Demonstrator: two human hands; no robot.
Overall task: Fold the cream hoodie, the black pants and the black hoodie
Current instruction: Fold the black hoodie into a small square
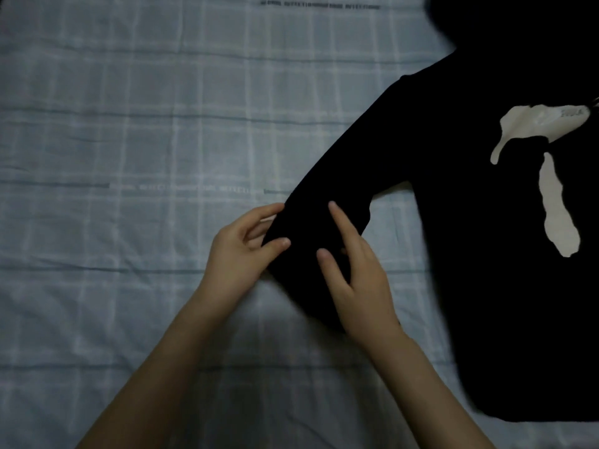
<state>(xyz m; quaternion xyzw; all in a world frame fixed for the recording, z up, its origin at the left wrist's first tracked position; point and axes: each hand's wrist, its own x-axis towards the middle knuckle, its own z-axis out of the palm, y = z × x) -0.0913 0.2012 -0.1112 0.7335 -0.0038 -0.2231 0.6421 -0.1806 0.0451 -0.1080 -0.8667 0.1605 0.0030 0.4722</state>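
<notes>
The black hoodie [486, 222] lies flat on the right of the bed, with a cream print on its chest and its hood at the top right corner. One sleeve [350, 176] runs down to the left toward me. My left hand [240, 251] pinches the sleeve's outer edge near the cuff, thumb on top and fingers curled under the cloth. My right hand [353, 273] lies on the sleeve with its fingers straight, pressing it flat. The cream hoodie and the black pants are out of view.
A light blue checked bedsheet [146, 140] covers the whole surface, with wrinkles and printed text lines across it. The hoodie's right side runs past the frame edge.
</notes>
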